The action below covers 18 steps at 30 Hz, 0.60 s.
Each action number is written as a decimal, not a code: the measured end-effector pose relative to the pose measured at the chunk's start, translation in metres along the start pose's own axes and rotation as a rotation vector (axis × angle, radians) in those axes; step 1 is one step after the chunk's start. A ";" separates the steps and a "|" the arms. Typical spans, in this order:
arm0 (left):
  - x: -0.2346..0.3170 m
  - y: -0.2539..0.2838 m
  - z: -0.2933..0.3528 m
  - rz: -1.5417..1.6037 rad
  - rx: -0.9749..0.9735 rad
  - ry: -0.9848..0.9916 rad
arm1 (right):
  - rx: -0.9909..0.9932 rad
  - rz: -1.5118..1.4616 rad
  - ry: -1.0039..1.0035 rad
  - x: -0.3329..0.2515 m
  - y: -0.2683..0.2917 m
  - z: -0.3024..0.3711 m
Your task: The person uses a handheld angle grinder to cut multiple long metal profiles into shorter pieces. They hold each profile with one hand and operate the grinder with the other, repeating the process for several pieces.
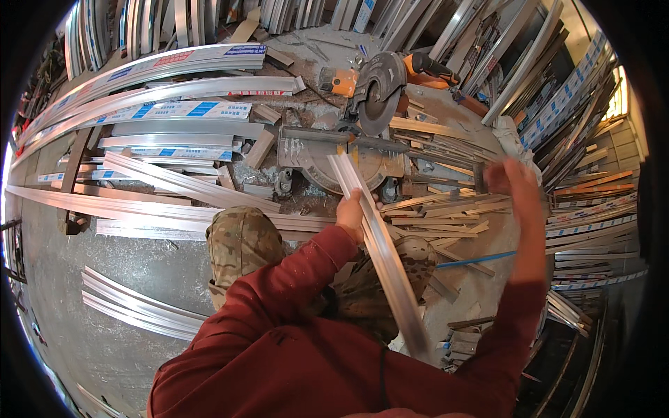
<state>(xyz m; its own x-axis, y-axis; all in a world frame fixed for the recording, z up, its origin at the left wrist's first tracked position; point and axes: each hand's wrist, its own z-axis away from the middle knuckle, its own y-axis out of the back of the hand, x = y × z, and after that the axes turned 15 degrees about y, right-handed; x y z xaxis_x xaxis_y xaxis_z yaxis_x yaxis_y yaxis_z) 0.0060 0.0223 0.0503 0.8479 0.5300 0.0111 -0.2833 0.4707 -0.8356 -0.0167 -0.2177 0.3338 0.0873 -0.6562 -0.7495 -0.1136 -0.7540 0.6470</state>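
My left hand (351, 214) is wrapped round a long silvery aluminium profile (388, 265). The profile slants from the front of the saw base, past my knees, down toward my right side. Its far end lies over the base of an orange and black mitre saw (382, 94), whose blade is raised. Out to the right, my right hand (514, 187) is lifted away from the profile; motion smears its fingers, and no held thing shows there.
Stacked aluminium profiles (174, 129), some with printed film, lie left of the saw. Thin offcut strips (446, 209) are piled right of it. More lengths (568, 90) lean at the far right. Several loose profiles (139, 306) rest on the grey floor at left.
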 end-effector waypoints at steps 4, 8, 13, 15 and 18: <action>-0.012 0.002 -0.006 -0.083 -0.004 0.045 | 0.073 0.664 0.395 0.048 -0.046 -0.159; -0.010 0.004 -0.015 -0.124 -0.066 0.088 | 0.186 0.822 0.502 0.101 -0.085 -0.252; -0.020 0.013 -0.028 -0.105 -0.054 0.138 | 0.062 0.957 0.402 0.107 -0.100 -0.266; -0.025 0.002 -0.023 -0.149 0.003 0.156 | -0.011 0.944 0.326 0.117 -0.098 -0.259; -0.034 0.011 -0.033 -0.180 -0.077 0.200 | -0.065 0.800 0.265 0.126 -0.104 -0.230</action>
<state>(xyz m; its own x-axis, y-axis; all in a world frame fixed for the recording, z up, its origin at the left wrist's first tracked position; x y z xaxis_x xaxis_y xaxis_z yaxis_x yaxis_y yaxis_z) -0.0105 -0.0140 0.0225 0.9551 0.2898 0.0611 -0.0918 0.4857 -0.8693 0.2334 -0.2283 0.2042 0.2346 -0.9720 -0.0094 -0.1837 -0.0538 0.9815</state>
